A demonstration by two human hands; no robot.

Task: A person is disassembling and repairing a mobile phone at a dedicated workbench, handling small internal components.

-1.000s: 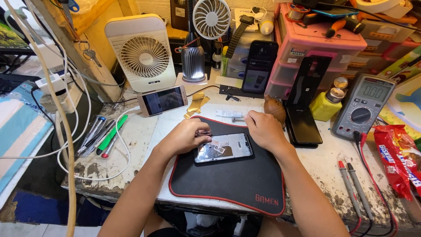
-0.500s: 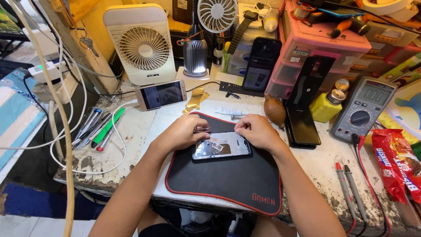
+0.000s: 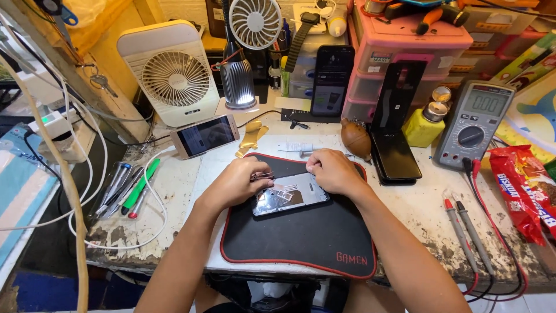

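A phone (image 3: 289, 200) with its back off lies on a black mat with a red rim (image 3: 301, 243), insides facing up. My left hand (image 3: 237, 184) rests on the phone's left end and pinches a thin metal tool, seemingly tweezers (image 3: 264, 175), whose tip points at the upper part of the phone. My right hand (image 3: 333, 171) sits at the phone's upper right edge. Its fingers are curled down and press on that edge. Part of the phone's top is hidden under both hands.
Behind the mat stand a white box fan (image 3: 174, 75), a lamp (image 3: 237, 84), a propped phone (image 3: 205, 135) and a brown blower bulb (image 3: 355, 139). To the right are a black phone (image 3: 397, 153), a multimeter (image 3: 475, 122), probes (image 3: 463, 232) and a snack packet (image 3: 521, 185). Pens and drivers (image 3: 124, 188) lie to the left.
Both hands stay on the opened phone. My right hand has shifted slightly toward the phone's upper edge, and the view has tilted a little.
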